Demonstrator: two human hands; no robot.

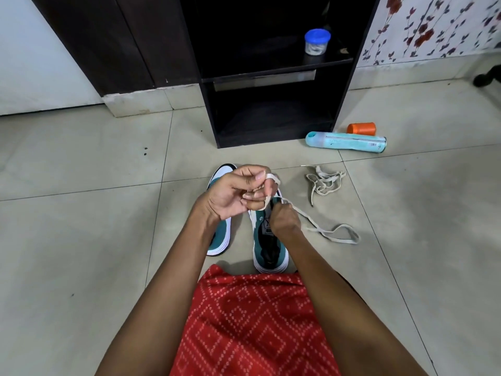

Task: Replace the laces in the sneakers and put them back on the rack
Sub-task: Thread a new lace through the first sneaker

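A teal-and-white mesh sneaker (267,256) stands on the tiled floor (108,240) just before the person's lap, heel toward them and long axis pointing at the dark wooden shoe rack (271,118) ahead. The left hand (235,191) is raised over the toe end, its fingers (254,195) curled round a flat beige lace (271,198). The right hand (284,219), lower and right at the eyelets, pinches the same lace, whose tail trails rightward, so the next threading likely falls to it.
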